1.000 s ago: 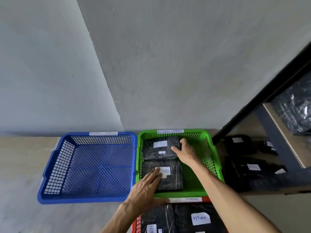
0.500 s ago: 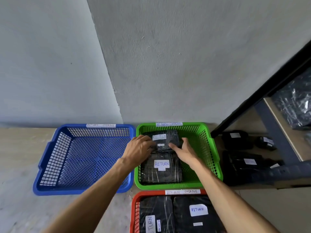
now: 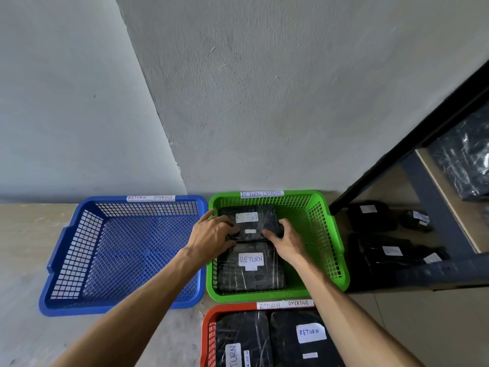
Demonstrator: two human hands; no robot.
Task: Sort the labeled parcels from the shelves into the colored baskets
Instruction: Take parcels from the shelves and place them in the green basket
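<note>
Three baskets (image 3: 336, 250) sit on concrete floor (image 3: 21, 247) by grey wall (image 3: 264, 102).

blue basket (image 3: 79, 250), green basket (image 3: 325, 229), black parcels (image 3: 251, 276)

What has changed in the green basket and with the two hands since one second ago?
The left hand left the near parcel and moved forward to the far parcel; it now grips that parcel's left edge. The right hand stayed at its right edge. Both parcels remain in the green basket. The blue basket is unchanged.
</note>
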